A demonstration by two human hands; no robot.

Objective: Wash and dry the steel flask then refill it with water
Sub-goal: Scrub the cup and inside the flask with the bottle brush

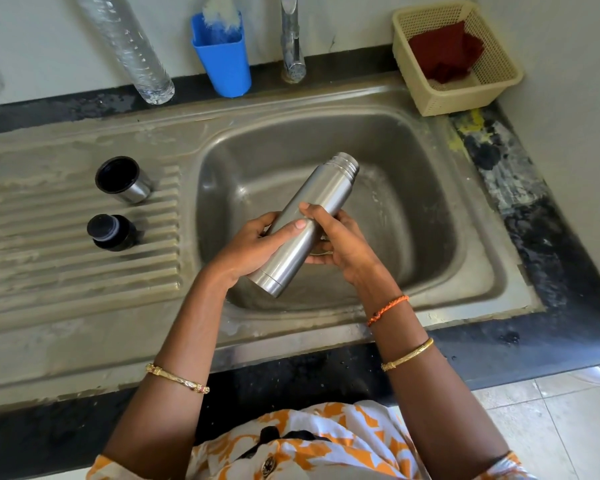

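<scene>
While both hands grip it, flask (305, 223) tilts above basin (430, 237).

Your arms are bare from the short sleeves down, and you wear a white garment (312, 441) printed with orange flower shapes, with a small dark round emblem on the front. On your left forearm sits a thin gold bangle (177, 378) with a beaded clasp. Your right arm carries a twisted orange thread (388, 309) tied round the wrist and, further up, a plain gold bangle (407, 355) with a knobbed end.
</scene>
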